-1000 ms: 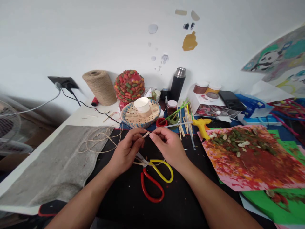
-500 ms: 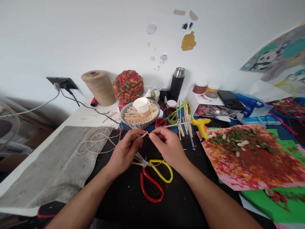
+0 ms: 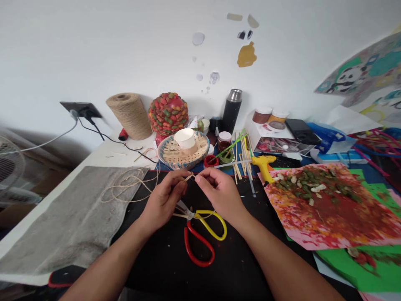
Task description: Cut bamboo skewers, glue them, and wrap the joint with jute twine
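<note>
Above the black work mat (image 3: pixel 163 259), my left hand (image 3: pixel 159 202) and my right hand (image 3: pixel 221 194) meet with fingertips close together. Both pinch a thin, pale piece of twine (image 3: pixel 189 177) that bridges the small gap between them. Loose loops of the same kind of twine (image 3: pixel 123 186) trail off to the left of my left hand. Below my fingers lies a pair of scissors (image 3: pixel 189 215) with one red and one yellow handle, blades partly hidden by my left hand. A thin stick or strand crosses under them.
Behind my hands stand a woven basket (image 3: pixel 163 158) holding a white cup (image 3: pixel 184 138), paint jars (image 3: pixel 211 161) and a black flask (image 3: pixel 232 110). A twine spool (image 3: pixel 130 117) and a nut-covered ball (image 3: pixel 169 115) are farther back. Rightward lie a yellow glue gun (image 3: pixel 265 165) and painted paper (image 3: pixel 338 221).
My hands keep almost the same pose, both still pinching the twine. The whole view has shifted very slightly; the scissors and other things stay in place.
</note>
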`<state>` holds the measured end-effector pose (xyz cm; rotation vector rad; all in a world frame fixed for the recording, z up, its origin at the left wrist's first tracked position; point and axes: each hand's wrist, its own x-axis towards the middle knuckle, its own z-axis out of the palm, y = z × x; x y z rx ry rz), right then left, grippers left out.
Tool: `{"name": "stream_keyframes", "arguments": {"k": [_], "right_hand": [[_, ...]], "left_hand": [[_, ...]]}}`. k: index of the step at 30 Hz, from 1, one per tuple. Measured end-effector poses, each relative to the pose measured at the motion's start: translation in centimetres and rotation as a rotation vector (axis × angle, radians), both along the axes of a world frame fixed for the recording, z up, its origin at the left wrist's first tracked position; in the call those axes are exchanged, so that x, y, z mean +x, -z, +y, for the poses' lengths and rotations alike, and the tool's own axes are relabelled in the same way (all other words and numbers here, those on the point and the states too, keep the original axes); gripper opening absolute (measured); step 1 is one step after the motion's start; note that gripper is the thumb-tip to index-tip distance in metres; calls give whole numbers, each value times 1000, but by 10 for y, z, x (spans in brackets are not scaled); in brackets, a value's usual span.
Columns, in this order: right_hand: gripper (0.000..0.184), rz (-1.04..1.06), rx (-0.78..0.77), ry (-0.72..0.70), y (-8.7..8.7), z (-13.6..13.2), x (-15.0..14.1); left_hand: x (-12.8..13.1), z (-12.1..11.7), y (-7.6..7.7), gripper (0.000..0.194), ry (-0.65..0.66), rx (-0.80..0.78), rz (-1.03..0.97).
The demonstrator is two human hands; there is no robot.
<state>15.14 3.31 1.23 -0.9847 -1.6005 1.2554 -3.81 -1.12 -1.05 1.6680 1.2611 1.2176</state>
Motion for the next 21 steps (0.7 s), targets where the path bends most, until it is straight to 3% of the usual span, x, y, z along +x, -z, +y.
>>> {"name": "stream_keyframes", "arguments": {"k": [21], "right_hand": [[20,-14,3,-2,2,0,0]], "left_hand": [[-1,-1,2,27,-14,-4,8]]}}
